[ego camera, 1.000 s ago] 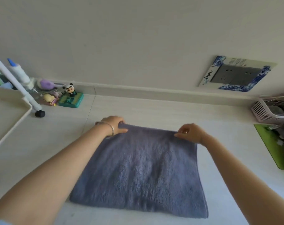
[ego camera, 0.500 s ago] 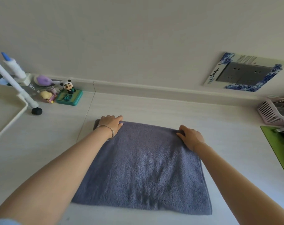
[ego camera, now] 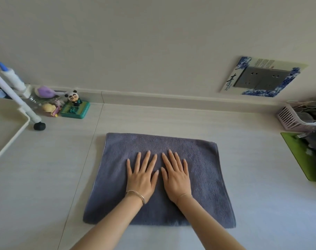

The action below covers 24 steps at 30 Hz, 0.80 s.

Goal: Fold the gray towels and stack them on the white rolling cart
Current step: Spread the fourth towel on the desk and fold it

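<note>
At the middle of the floor (ego camera: 252,204), a gray towel (ego camera: 198,177) lies flat, folded to a near-square panel. Its far edge runs roughly parallel to the baseboard (ego camera: 171,100), and a paler layer edge shows along its left side.

The left hand (ego camera: 141,177) and right hand (ego camera: 176,177) rest palm-down, side by side, on the towel's centre. The fingers are straight and slightly spread, pointing toward the wall. Both hands are released, grasping nothing, and the thumbs lie close together. A thin bracelet (ego camera: 137,194) circles the left wrist, and a finer one circles the right.

At the left edge of the floor, one corner of the white rolling cart (ego camera: 25,121) enters the view. One of its legs ends in a black caster (ego camera: 39,126) that stands on the floor, well apart from the towel.

In the far left corner, along the baseboard:
- a panda figurine (ego camera: 73,98) stands on a green box (ego camera: 76,110);
- a purple toy (ego camera: 44,92) lies beside it;
- a white bottle with a blue cap (ego camera: 11,76) rises behind the cart leg.

At the right edge of the floor, a pink slatted basket (ego camera: 294,120) holds dark items. A green mat (ego camera: 301,156) lies just in front of it. On the wall above, a gray socket panel (ego camera: 261,79) sits within a blue-and-white patterned frame.
</note>
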### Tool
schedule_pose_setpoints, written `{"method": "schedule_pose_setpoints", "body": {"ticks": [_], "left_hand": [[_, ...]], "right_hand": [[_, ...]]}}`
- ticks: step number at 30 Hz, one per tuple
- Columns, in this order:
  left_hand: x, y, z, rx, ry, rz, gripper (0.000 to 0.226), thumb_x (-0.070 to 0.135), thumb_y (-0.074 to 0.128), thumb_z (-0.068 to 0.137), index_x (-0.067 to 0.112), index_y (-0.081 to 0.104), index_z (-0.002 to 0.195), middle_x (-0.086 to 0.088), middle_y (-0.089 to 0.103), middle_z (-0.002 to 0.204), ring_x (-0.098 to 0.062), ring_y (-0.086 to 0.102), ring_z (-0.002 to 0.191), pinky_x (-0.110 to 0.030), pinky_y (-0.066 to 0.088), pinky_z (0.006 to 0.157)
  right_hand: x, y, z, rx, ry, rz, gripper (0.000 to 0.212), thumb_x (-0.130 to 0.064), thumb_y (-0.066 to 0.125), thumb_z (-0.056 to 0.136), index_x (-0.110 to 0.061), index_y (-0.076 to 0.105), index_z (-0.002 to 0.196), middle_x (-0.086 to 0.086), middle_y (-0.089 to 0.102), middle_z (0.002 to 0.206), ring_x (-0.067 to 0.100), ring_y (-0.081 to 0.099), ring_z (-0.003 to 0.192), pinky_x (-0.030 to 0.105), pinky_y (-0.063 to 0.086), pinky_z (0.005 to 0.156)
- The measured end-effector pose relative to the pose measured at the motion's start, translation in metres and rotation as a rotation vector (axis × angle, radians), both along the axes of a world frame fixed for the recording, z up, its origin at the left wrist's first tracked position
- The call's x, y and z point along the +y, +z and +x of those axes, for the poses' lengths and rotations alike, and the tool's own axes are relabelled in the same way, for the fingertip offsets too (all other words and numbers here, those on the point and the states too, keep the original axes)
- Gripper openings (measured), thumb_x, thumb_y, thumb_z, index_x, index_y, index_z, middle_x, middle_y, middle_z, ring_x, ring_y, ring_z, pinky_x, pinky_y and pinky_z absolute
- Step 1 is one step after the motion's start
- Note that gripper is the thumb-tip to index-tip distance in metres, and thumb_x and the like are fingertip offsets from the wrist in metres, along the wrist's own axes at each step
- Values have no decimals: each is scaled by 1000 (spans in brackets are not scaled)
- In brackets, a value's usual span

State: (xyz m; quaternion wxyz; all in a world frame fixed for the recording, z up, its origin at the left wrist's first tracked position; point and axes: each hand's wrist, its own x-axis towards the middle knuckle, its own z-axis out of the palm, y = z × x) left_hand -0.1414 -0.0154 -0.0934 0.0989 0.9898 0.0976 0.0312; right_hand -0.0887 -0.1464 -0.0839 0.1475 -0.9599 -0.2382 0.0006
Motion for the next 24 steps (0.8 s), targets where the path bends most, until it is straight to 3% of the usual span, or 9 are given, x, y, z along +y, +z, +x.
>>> {"method": "schedule_pose_setpoints", "body": {"ticks": [4,9,12,14,18,21,24], "left_hand": [[0,4,0,34,39,5,56,48,30,89,26,41,139,-1,45,144,-32,38,133,-60,15,104],[4,7,-2,77,105,22,61,54,27,87,25,47,137,-3,46,143,-39,41,131,-63,15,105],[3,11,-19,88,133,-8,62,54,20,89,26,42,140,-3,42,146,-40,37,133,-64,12,108],[-1,15,-42,69,81,-32,58,50,17,94,24,44,139,-4,47,142,-38,43,130,-61,14,108],[-16,14,-80,83,-1,-67,61,41,5,99,20,50,135,-4,50,140,-33,48,127,-56,21,103],[-20,9,-86,103,12,-66,51,40,22,96,23,51,134,-3,48,141,-31,47,128,-59,21,103],[-13,7,-90,82,32,-54,52,44,33,88,30,48,135,-1,48,141,-31,45,129,-62,19,103]], "right_hand": [[-15,-3,11,30,-48,-13,58,-52,22,94,-30,28,147,-5,23,155,17,17,145,35,0,116],[-57,-1,27,64,-228,-74,73,-63,3,85,-31,15,150,-8,9,159,13,2,147,32,-7,117],[-77,7,27,159,-355,-74,67,-58,10,93,-25,7,151,-5,3,160,13,-3,147,36,-6,119],[-74,15,11,97,-358,-8,65,-53,11,95,-20,13,151,-3,8,159,14,2,147,35,-6,119],[-27,13,-63,7,-163,88,59,-44,16,99,-12,42,141,5,36,150,23,30,140,34,2,115],[-11,3,-93,73,-116,25,50,-37,28,96,-16,48,138,3,42,146,24,40,135,37,9,114],[-26,-1,-93,34,-103,-66,52,-47,31,93,-28,42,141,1,41,148,25,39,136,44,15,111]]}}
